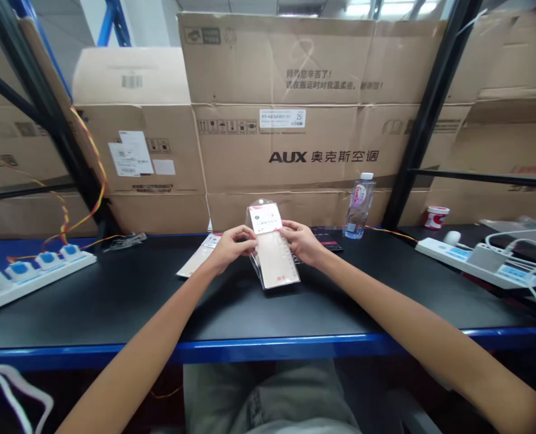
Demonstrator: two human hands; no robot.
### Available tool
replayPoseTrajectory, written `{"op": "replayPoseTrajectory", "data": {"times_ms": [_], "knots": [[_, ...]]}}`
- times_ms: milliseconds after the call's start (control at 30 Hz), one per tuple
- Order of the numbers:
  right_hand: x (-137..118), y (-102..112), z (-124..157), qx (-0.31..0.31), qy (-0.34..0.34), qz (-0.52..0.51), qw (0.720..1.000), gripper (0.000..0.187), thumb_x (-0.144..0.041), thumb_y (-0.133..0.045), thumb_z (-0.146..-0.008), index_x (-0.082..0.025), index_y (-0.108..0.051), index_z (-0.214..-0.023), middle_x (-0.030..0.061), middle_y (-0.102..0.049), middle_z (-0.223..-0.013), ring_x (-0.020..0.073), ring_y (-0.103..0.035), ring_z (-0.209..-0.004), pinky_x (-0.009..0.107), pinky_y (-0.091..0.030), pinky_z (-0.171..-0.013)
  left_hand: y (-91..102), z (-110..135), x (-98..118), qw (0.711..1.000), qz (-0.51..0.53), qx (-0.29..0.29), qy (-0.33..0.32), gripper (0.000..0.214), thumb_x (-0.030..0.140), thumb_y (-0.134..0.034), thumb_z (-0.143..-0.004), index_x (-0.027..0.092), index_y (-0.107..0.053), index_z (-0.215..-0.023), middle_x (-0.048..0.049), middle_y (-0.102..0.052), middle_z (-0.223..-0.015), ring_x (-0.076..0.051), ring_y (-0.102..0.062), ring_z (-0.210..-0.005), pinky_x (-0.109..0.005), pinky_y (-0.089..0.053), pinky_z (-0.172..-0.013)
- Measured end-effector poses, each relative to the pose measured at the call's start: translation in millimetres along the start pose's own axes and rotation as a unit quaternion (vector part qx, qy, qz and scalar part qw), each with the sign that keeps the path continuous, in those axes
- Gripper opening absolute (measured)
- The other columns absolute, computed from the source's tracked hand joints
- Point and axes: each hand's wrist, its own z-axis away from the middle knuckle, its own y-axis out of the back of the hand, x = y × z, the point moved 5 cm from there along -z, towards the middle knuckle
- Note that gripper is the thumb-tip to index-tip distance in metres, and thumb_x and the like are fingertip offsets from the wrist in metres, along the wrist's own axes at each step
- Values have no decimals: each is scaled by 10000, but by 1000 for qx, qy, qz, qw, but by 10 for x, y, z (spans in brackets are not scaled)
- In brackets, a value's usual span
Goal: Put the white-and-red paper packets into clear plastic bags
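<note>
Tilted clear packet (264,218) with beige ruler (274,259) inside

Head-worn camera, looking forward and down from above my own body; wide view. My forearms (136,337) enter from the lower corners of the frame. My left hand (231,248) and right hand (300,241) hold a clear plastic packet (274,265) near frame centre. The counter (114,301) spans the middle band, my lap (258,398) lies at the bottom edge, and cardboard cartons (317,72) fill the upper frame.
</note>
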Motion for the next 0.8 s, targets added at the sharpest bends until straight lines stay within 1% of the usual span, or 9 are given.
{"op": "replayPoseTrajectory", "data": {"times_ms": [100,200,367,533,600,733,800], "knots": [[0,-18,20,-3,0,-4,1000,342,-181,-847,-637,-177,-670,-930,36,-718,-918,142,-648,-765,245,-550,-629,3,0,14,1000,-3,15,-5,277,342,-787,-706,156,-619,-823,-18,-650,-822,-135,-645,-679,-290,-548,-662],[3,-41,36,-5,-1,-11,1000,337,-199,-855,-638,-190,-661,-914,22,-716,-918,135,-646,-791,235,-546,-650,2,3,28,1000,6,25,-16,303,377,-798,-692,159,-632,-820,-25,-651,-843,-146,-628,-731,-285,-542,-654],[17,-26,9,-10,13,-17,1000,353,-221,-867,-625,-205,-642,-896,0,-709,-888,132,-652,-824,243,-543,-718,12,-6,16,998,14,44,-44,357,403,-806,-675,184,-667,-920,-13,-652,-867,-144,-605,-750,-257,-513,-630],[22,-56,17,-14,34,1,999,361,-260,-870,-626,-204,-640,-898,7,-707,-887,147,-657,-853,270,-537,-752,14,-5,-8,994,-48,81,-60,313,432,-810,-660,150,-712,-754,-28,-681,-736,-155,-600,-687,-265,-470,-635],[6,-89,40,-19,49,10,999,361,-285,-868,-627,-203,-643,-898,9,-705,-886,151,-656,-849,287,-535,-770,-29,3,-6,994,-61,74,-53,308,432,-813,-658,149,-745,-761,-49,-718,-780,-188,-630,-748,-288,-476,-684],[-13,-126,83,-32,66,25,997,348,-311,-864,-629,-205,-647,-879,7,-699,-898,150,-651,-855,290,-529,-784,-153,25,-21,998,-46,31,-12,339,417,-810,-672,151,-789,-881,-96,-758,-955,-255,-662,-916,-341,-486,-804],[-4,-134,99,-41,61,26,997,347,-311,-865,-626,-207,-646,-875,3,-696,-896,145,-649,-853,288,-529,-790,-176,37,-41,999,-27,33,6,334,395,-822,-658,146,-790,-879,-105,-759,-969,-265,-664,-936,-352,-486,-825]]}}
